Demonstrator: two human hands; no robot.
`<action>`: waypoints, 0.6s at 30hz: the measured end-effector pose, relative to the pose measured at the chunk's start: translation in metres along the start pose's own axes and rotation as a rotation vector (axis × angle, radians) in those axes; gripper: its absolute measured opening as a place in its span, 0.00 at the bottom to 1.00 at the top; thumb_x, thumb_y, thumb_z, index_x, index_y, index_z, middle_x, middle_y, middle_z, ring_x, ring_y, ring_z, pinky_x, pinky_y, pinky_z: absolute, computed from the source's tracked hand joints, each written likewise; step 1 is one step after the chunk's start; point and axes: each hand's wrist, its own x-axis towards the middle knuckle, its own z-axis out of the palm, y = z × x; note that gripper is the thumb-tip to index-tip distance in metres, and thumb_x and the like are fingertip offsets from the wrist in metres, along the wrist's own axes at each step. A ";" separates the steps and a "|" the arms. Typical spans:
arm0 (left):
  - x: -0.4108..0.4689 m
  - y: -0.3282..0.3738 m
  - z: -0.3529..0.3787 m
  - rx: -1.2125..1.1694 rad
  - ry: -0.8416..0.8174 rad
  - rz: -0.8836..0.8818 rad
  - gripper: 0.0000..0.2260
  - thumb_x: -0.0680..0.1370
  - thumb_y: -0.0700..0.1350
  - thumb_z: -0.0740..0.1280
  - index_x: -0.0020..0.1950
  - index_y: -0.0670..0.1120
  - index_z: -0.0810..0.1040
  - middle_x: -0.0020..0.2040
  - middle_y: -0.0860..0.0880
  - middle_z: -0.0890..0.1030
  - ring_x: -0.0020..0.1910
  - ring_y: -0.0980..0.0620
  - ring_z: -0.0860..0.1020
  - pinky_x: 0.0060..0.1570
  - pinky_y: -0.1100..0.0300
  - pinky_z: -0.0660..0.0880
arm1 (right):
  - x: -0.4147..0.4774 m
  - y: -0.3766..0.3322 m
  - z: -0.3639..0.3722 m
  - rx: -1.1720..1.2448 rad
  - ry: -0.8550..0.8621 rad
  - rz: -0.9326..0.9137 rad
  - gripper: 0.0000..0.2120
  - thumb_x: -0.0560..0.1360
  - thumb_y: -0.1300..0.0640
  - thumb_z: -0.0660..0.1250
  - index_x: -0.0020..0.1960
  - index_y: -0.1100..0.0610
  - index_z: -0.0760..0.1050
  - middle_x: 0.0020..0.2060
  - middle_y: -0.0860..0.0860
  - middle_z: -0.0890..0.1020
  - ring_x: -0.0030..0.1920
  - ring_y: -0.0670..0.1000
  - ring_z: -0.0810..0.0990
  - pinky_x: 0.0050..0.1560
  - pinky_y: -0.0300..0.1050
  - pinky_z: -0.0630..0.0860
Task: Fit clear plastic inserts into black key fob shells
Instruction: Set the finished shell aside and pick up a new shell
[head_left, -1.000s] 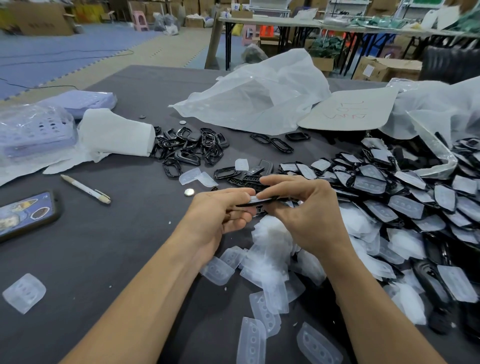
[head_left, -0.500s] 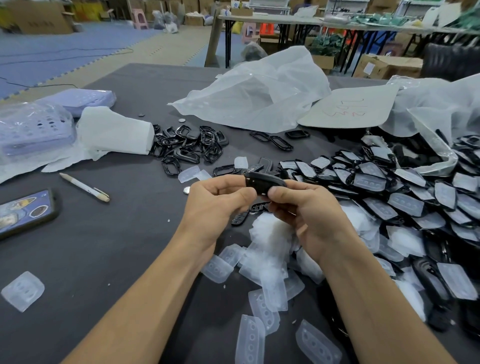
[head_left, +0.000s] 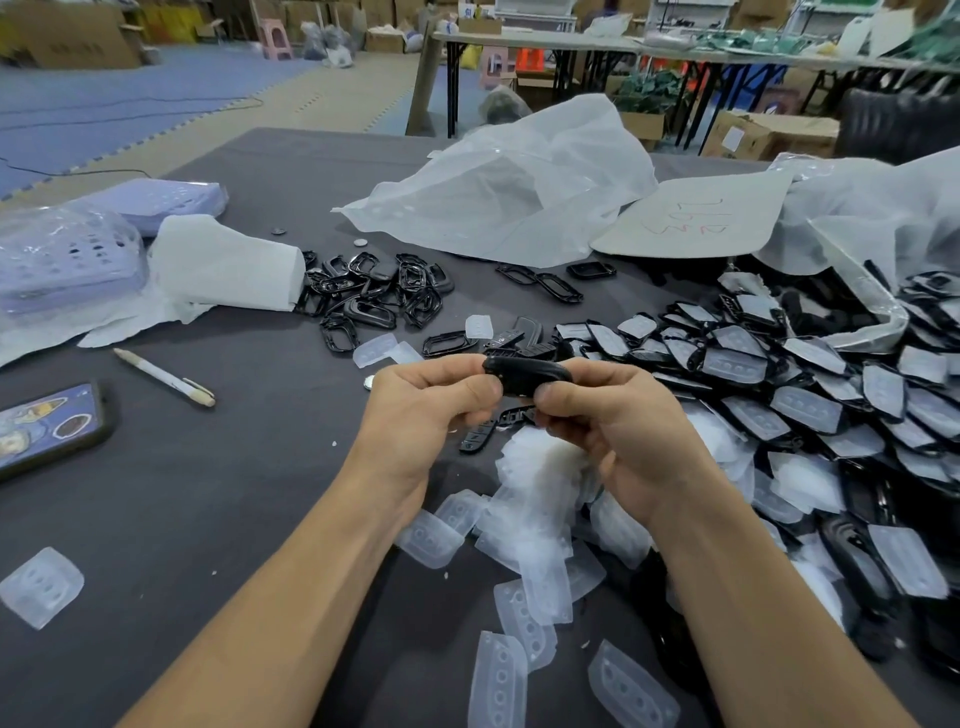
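black shell (head_left: 524, 375) pinched by left hand (head_left: 423, 415), right hand (head_left: 618, 431); insert seemingly hidden.

Pen (head_left: 163, 378), phone (head_left: 49, 428), tissue roll (head_left: 226, 263)

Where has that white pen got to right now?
In the head view, the white pen lies on the dark table on the person's left, between the phone and the white paper roll, apart from the left hand.
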 end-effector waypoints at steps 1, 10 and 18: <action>0.000 0.000 0.000 0.030 0.010 0.021 0.10 0.74 0.34 0.75 0.44 0.49 0.90 0.39 0.45 0.84 0.36 0.51 0.77 0.42 0.62 0.76 | 0.000 -0.002 -0.002 -0.053 -0.008 -0.056 0.12 0.68 0.72 0.74 0.37 0.55 0.87 0.33 0.54 0.83 0.36 0.51 0.79 0.41 0.39 0.76; -0.001 -0.008 0.004 0.360 0.078 0.113 0.13 0.73 0.39 0.77 0.51 0.56 0.88 0.44 0.58 0.88 0.45 0.61 0.85 0.44 0.72 0.77 | 0.000 -0.018 -0.106 -0.962 1.058 -0.484 0.10 0.76 0.61 0.71 0.52 0.52 0.88 0.43 0.52 0.89 0.42 0.55 0.85 0.43 0.44 0.76; -0.002 -0.013 0.003 0.450 0.129 0.173 0.11 0.74 0.40 0.76 0.46 0.58 0.89 0.41 0.60 0.87 0.42 0.63 0.85 0.40 0.74 0.76 | -0.001 -0.011 -0.105 -1.083 1.054 -0.226 0.22 0.72 0.72 0.64 0.63 0.59 0.83 0.68 0.60 0.79 0.72 0.61 0.71 0.77 0.55 0.58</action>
